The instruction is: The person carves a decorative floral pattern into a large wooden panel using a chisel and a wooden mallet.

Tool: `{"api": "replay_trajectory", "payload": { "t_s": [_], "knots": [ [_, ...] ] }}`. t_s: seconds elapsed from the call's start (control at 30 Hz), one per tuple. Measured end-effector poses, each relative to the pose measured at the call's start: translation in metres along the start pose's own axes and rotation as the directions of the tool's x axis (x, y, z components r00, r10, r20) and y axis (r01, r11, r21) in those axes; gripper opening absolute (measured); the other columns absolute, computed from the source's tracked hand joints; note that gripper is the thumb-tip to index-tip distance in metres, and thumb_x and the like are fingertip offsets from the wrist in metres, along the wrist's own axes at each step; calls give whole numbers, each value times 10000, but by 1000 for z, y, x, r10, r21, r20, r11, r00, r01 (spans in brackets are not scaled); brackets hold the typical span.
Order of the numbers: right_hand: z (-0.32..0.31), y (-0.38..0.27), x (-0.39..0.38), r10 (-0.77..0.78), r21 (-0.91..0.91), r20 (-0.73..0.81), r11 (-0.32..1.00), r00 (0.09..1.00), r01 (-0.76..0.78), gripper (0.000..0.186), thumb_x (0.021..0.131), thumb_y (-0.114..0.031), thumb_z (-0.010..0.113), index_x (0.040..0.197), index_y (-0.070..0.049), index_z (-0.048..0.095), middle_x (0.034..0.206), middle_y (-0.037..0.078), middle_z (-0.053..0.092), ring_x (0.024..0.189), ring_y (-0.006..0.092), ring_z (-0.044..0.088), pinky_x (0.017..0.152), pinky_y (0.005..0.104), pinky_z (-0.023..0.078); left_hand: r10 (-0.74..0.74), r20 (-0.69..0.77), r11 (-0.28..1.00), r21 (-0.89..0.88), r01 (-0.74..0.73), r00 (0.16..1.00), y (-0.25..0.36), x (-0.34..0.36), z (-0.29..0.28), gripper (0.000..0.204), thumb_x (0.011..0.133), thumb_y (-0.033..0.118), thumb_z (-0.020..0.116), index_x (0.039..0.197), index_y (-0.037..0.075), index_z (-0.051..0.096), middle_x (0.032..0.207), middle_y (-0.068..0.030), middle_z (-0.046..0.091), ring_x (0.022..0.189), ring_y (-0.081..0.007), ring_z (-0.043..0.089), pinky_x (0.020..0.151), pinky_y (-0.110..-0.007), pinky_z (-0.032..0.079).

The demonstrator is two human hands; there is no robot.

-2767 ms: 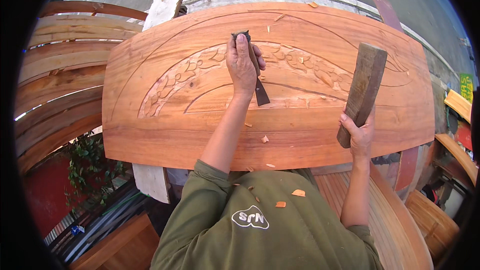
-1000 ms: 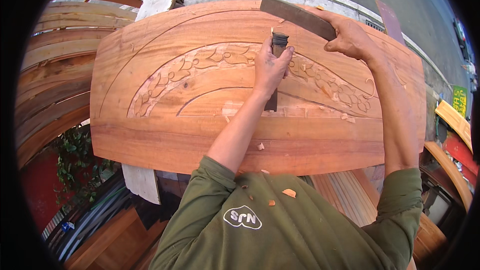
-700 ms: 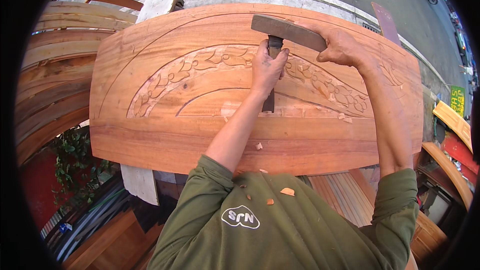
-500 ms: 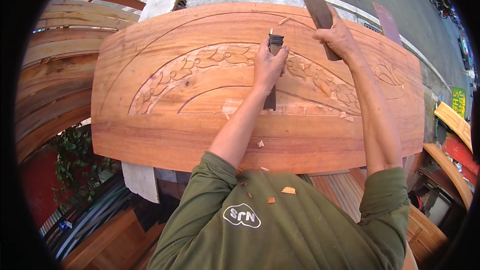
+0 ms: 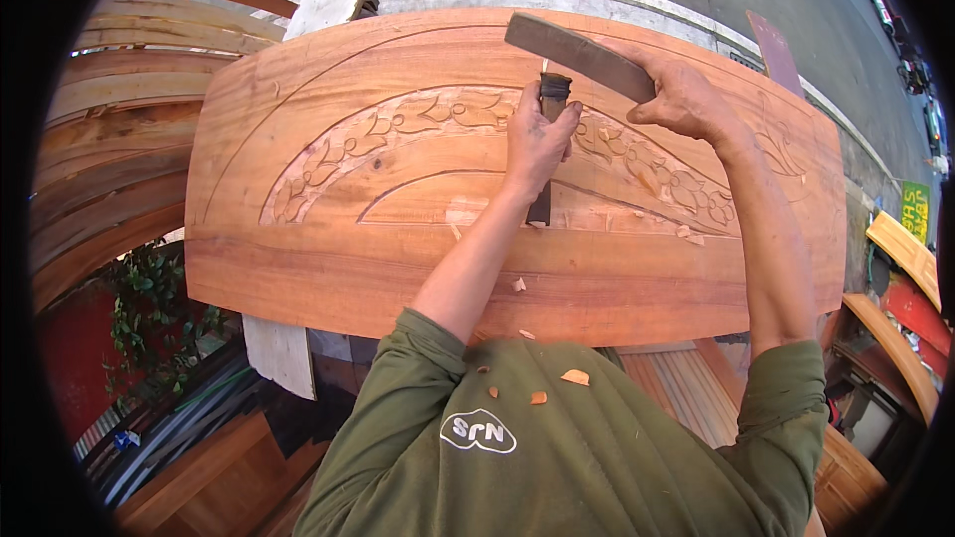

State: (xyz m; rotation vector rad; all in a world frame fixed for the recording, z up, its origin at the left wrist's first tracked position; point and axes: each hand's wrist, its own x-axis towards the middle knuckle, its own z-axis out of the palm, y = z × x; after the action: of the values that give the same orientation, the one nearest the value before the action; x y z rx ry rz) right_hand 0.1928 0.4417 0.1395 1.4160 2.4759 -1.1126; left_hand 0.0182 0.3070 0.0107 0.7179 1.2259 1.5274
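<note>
Over the leaf-carved wooden board (image 5: 398,273), the left hand (image 5: 537,142) grips a flat, dark chisel (image 5: 540,207), maybe touching the board, and the right hand (image 5: 688,101) grips a blocky wooden stick (image 5: 577,52).

Chisel (image 5: 556,88), black-banded, runs through my left hand (image 5: 540,134), blade (image 5: 540,209) emerging below; grey-brown mallet (image 5: 577,53) slants leftward from my right hand (image 5: 686,99); carved panel (image 5: 398,268) beneath both.

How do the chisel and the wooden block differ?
The chisel, in the left hand, has a black-wrapped upper end; the wooden block, in the right hand, is plain greyish brown. The chisel's blade points down the picture; the block slants across it. The chisel looks narrower than the block. Both are longish and gripped one-handed.
</note>
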Motion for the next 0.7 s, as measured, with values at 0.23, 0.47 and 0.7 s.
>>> {"api": "replay_trajectory", "payload": {
  "t_s": [0.23, 0.47, 0.7],
  "knots": [
    [15, -2, 4, -47, -140, 53, 989, 997, 54, 1090, 732, -50, 846, 1695, -362, 441, 1438, 135, 741, 1225, 344, 732, 1031, 448, 589, -68, -71, 990, 115, 76, 995, -10, 8, -3, 330, 1061, 243, 781, 1233, 42, 584, 740, 14, 631, 505, -63, 570, 435, -240, 436],
    [11, 16, -31, -193, 32, -97, 980, 976, 197, 1073, 745, -146, 886, 1698, -389, 457, 1438, 114, 753, 1127, 285, 748, 969, 430, 583, -229, 243, 953, -143, 268, 943, 50, -13, -11, 320, 1066, 290, 775, 1260, 80, 631, 699, -22, 645, 444, -82, 551, 396, -236, 420],
    [10, 26, -25, -112, 222, -478, 944, 871, 243, 996, 796, -238, 916, 1696, -271, 492, 1343, 91, 781, 994, 181, 718, 903, 334, 571, -12, -82, 998, -61, 7, 997, 7, 19, 10, 273, 1068, 257, 771, 1188, 81, 599, 736, -16, 635, 481, -81, 576, 409, -236, 430]
  ]
}}
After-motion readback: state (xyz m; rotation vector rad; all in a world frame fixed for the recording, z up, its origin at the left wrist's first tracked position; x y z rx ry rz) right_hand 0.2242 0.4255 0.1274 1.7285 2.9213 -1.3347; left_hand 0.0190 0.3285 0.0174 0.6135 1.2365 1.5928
